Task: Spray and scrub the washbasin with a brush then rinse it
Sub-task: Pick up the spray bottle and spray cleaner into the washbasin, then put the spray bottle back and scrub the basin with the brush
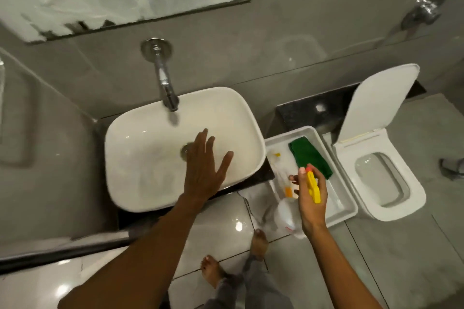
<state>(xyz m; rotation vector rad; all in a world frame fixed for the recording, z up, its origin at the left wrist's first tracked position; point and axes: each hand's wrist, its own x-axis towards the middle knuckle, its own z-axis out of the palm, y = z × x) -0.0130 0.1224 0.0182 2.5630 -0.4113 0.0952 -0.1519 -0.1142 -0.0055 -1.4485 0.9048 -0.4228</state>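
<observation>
Left hand (203, 170) splayed, empty, over basin (130, 158) — right hand (311, 198) gripping sprayer (313, 187) — could mist bare fingers if triggered.

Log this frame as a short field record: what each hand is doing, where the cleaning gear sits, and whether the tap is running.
left hand: open, fingers spread, over the washbasin near the drain
right hand: gripping the spray bottle by its yellow trigger head
spray bottle position: held beside the basin, above the tray's near end
white tray: right of the basin, holds a green cloth
brush: cannot make one out
tap: wall-mounted, no water stream visible
toilet: right of the tray, lid up
</observation>
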